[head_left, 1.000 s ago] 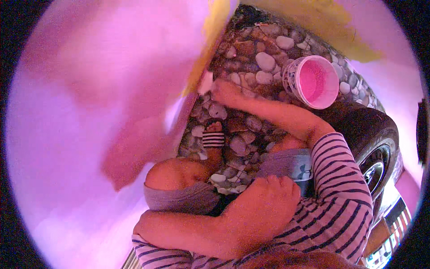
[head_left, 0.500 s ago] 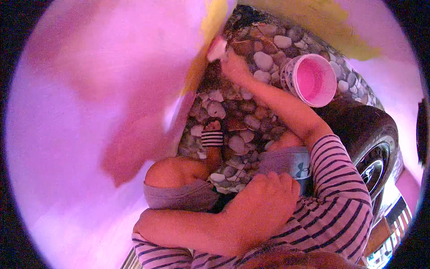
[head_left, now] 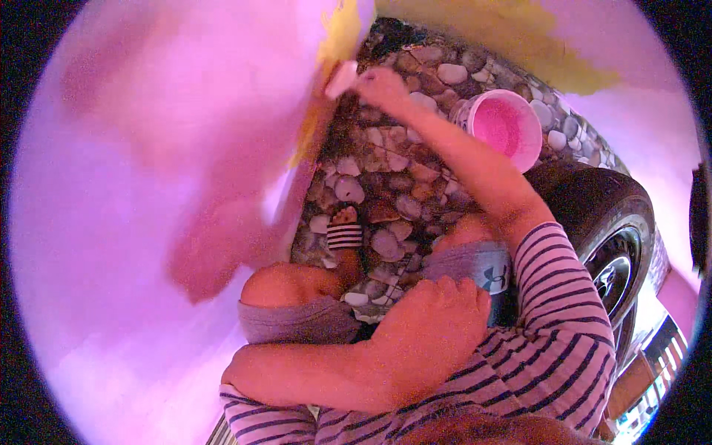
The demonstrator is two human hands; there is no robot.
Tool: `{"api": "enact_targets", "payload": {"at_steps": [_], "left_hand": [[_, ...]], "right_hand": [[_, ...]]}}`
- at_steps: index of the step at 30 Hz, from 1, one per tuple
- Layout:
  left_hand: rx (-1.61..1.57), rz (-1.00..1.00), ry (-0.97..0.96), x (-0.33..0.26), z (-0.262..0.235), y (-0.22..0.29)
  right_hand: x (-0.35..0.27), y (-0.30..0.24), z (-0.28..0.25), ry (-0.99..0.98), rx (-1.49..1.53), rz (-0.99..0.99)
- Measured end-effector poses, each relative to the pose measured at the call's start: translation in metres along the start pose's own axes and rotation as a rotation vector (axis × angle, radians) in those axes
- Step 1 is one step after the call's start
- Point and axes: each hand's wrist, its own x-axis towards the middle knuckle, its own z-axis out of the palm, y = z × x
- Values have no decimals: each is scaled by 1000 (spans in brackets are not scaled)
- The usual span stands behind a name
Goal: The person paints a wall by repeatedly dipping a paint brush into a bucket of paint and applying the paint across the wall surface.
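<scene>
My right hand (head_left: 382,89) reaches out to the far end of the low wall strip, its fingers closed on a paintbrush. The brush's pale, paint-covered head (head_left: 342,79) is against or very near the lower edge of the wall (head_left: 185,133); the handle is hidden in my grip. My left hand (head_left: 441,308) rests in a loose fist over my lap, next to my right thigh, with its palm hidden and nothing sticking out of it. Beyond my right forearm stands a round tub (head_left: 507,127) with pinkish-looking paint inside.
A floor covering with a pebble pattern (head_left: 393,159) lies under my feet. A black car tyre (head_left: 593,208) stands close on my right. Yellow patches (head_left: 512,37) mark the far wall. My striped sandal (head_left: 344,236) is between wall and tub.
My right hand has moved the brush slightly left and nearer along the wall's base. The view has shifted a little, so the tub appears farther left. My left hand stays put.
</scene>
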Motion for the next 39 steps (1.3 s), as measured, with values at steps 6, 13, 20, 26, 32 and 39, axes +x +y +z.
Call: {"api": "enact_targets", "payload": {"at_steps": [6, 13, 20, 26, 32, 39], "left_hand": [[-23, 33, -54, 17, 2, 0], [8, 11, -72, 15, 4, -2], [25, -41, -127, 20, -10, 4], [16, -6, -25, 18, -1, -2], [51, 30, -33, 17, 1, -4], [85, 1, -45, 8, -3, -1]], "right_hand": [[45, -12, -143, 295, -81, -207], [-17, -113, -332, -194, -775, -292], [-98, -26, -321, -627, -1127, -64], [-109, 51, -248, -792, -1078, -129], [-123, 117, -211, -396, -978, -93], [-108, 74, -252, -475, -996, -49]]}}
